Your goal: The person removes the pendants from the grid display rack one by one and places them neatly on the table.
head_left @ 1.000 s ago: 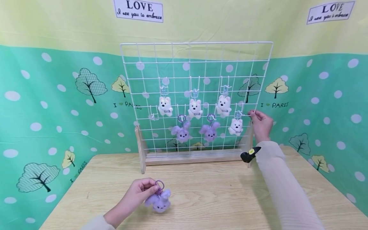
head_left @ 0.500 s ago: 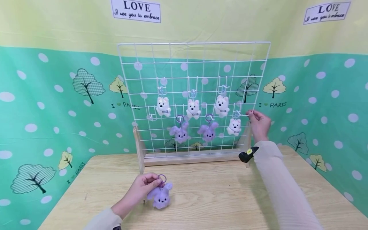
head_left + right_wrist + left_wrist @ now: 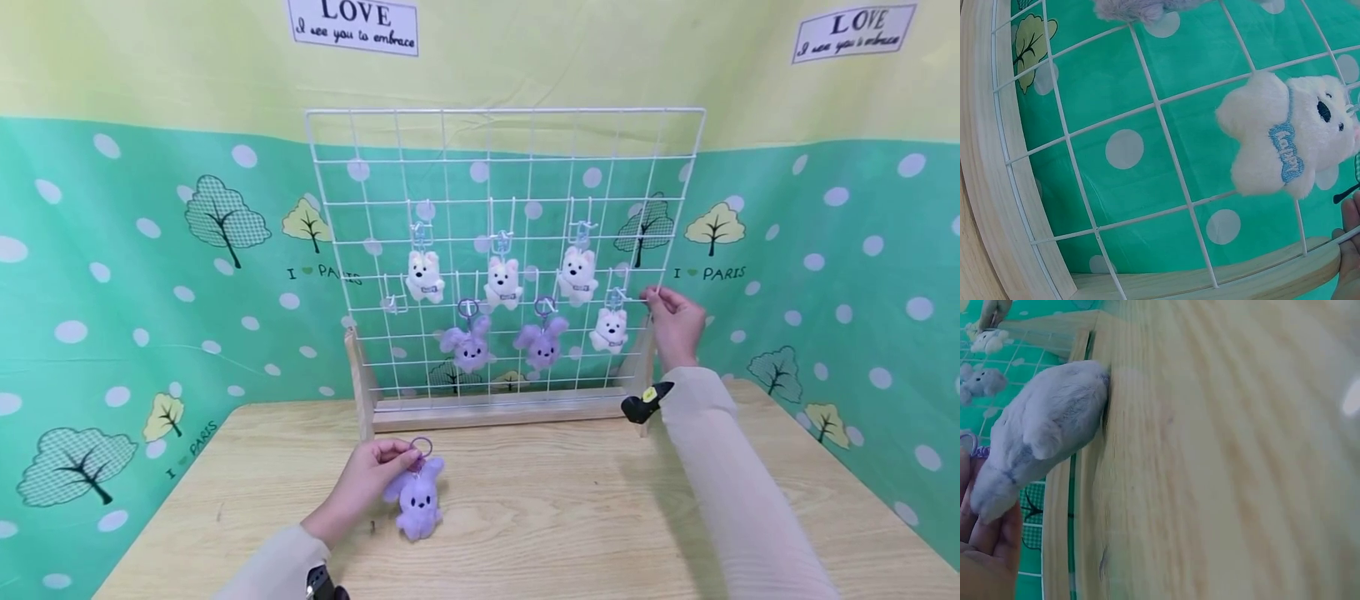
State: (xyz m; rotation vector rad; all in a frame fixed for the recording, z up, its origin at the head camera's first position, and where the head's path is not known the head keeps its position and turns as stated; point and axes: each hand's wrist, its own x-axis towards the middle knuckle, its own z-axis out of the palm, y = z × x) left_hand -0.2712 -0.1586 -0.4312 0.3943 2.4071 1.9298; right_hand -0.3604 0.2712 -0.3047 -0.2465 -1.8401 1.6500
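My left hand [image 3: 372, 479] pinches a purple plush bunny keychain [image 3: 418, 504] by the top, just under its purple ring [image 3: 422, 447]. The bunny hangs upright, face toward me, low over the table in front of the rack. In the left wrist view the furry bunny [image 3: 1054, 419] shows beside the fingers [image 3: 1007, 544]. My right hand [image 3: 677, 321] grips the right edge of the white wire grid rack [image 3: 506, 111] with thumb and fingertips. A white plush bear keychain [image 3: 610, 331] hangs close by that hand; in the right wrist view this bear [image 3: 1291, 134] has a blue-lettered tag.
On the grid's upper hooks hang several white bears [image 3: 503, 283]. Two purple bunnies [image 3: 542, 342] hang lower. A bare hook [image 3: 394, 303] sits at lower left. The rack's wooden base [image 3: 510, 411] stands toward the back of the wooden table [image 3: 562, 517], before a patterned cloth [image 3: 247, 350].
My left hand has risen slightly with the bunny, which now hangs straighter and faces me. The right hand keeps its grip on the grid's edge. The head view has shifted slightly.
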